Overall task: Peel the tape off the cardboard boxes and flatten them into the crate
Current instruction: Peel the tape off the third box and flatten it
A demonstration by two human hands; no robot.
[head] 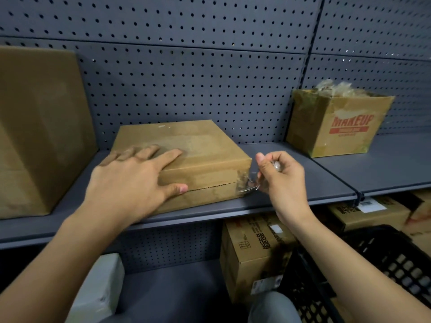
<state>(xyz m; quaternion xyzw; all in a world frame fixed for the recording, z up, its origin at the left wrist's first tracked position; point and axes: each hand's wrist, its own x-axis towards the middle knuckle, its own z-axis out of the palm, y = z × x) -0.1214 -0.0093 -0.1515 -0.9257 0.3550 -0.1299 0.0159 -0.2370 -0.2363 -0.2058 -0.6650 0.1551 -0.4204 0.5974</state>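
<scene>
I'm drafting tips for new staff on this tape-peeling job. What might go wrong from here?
1. The clear tape pinched by the right hand looks stretched into a thin strand at the flat box's corner; it may snap and leave scraps.
2. The box lies near the shelf's front edge; a sideways pull might slide it, though the left hand presses on it.

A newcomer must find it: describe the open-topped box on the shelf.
Start at the grey pegboard wall and the grey metal shelf before it. At the shelf's right end stands an open brown cardboard box stuffed with crumpled clear plastic. Only it bears red MAKEUP lettering.
</scene>
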